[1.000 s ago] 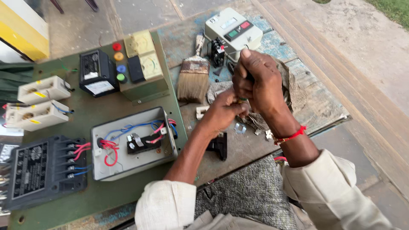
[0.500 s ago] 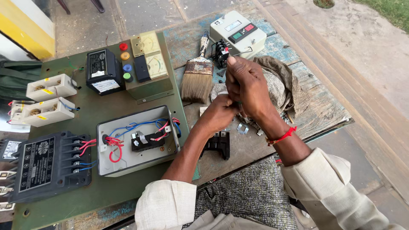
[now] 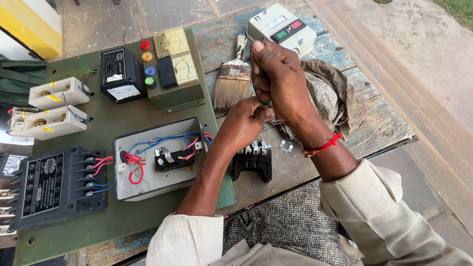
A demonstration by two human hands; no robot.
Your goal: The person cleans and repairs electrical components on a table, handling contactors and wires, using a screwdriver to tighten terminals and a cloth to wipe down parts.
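Note:
My right hand (image 3: 280, 81) is closed in a fist around a thin tool whose handle is hidden; only a small green tip shows at its lower edge. My left hand (image 3: 245, 120) sits just below it, fingers pinched around a small part that touches the green tip; the part is too hidden to identify. Both hands hover above a worn wooden table (image 3: 374, 118). A black terminal block (image 3: 253, 160) lies on the table under my left wrist. A small metal clip (image 3: 286, 146) rests beside it.
A green board (image 3: 108, 133) carries an open grey switch box with red and blue wires (image 3: 157, 157), a black contactor (image 3: 59, 184), white fuse holders (image 3: 56, 106), meters and coloured pilot lamps (image 3: 172, 54). A paintbrush (image 3: 232, 79), a white starter box (image 3: 281, 27) and a rag (image 3: 335, 93) lie behind my hands.
My view has shifted closer and slightly left. Both hands stay together over the table, and the right hand has turned more upright above the left.

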